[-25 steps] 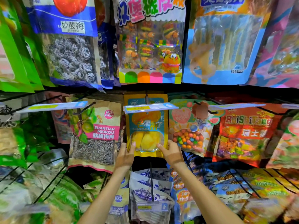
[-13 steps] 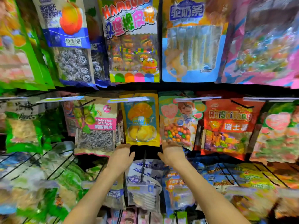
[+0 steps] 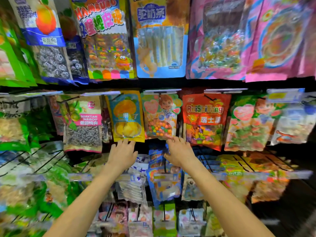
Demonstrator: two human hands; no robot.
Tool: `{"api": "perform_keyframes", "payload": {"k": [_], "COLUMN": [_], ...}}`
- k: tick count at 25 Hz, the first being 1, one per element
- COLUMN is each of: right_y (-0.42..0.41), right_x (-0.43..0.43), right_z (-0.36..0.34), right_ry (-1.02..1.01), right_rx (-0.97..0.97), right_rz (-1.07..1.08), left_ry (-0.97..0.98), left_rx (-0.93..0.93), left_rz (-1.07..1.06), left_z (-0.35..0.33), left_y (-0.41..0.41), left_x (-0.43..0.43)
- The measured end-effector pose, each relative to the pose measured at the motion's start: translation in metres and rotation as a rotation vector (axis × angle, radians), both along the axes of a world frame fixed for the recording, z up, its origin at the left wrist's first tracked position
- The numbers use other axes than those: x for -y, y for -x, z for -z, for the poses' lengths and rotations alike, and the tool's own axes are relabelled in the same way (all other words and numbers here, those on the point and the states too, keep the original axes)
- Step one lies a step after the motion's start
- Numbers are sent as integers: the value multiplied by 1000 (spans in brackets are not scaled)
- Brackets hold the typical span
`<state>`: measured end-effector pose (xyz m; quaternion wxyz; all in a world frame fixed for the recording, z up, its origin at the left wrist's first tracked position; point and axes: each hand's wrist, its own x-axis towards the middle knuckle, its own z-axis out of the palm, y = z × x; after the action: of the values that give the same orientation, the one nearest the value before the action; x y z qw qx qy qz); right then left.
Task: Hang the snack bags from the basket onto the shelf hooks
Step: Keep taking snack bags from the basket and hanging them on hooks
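A shop's snack aisle; sealed, brightly printed snack bags (image 3: 127,117) hang in close rows, tier above tier, on black wire hooks (image 3: 207,97); several packs of one kind hang one behind another; label strips (image 3: 225,90) sit at the hook ends.

Mid row is hanging packed edge to edge: Suantian Meirou bag (image 3: 83,124), yellow mango bag (image 3: 127,117), cartoon candy bag (image 3: 159,117) & red RuiShiTang bag (image 3: 205,120) are leaving no gap btwn them. Free room is showing as a dark slot (image 3: 148,147) just under them, w/ left hand (image 3: 122,154) & right hand (image 3: 178,153) sitting in it. Below, wire hooks (image 3: 165,165) loaded w/ bags are jutting outward, crowding that slot.
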<state>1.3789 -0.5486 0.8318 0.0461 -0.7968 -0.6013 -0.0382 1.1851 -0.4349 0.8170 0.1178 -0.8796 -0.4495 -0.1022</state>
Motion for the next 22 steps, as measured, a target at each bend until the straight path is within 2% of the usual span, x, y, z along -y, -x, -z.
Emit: {"api": "perform_keyframes", "payload": {"k": [5,11,13,16,22], "right_y": [-15,-28,-31,-40,-57], "right_x": [27,19,11,-2,-39], "right_z": [-6,-25,-32,-41,-38], "right_ry": [-24,-110,-157,-226,-349], "right_rx": [20,9,18,-7,-347], "right_rz": [34,64,77,90,198], "left_ry": [-77,-50,15,196,496], "left_rx": [5,56,154,417,743], "left_rz": [69,85,103,102,116], "left_z": [-9,-29,-35,-43,-42], "left_y": [-21,-43,-49,-56,-80], "left_x": [24,7,-9,-28,-58]}}
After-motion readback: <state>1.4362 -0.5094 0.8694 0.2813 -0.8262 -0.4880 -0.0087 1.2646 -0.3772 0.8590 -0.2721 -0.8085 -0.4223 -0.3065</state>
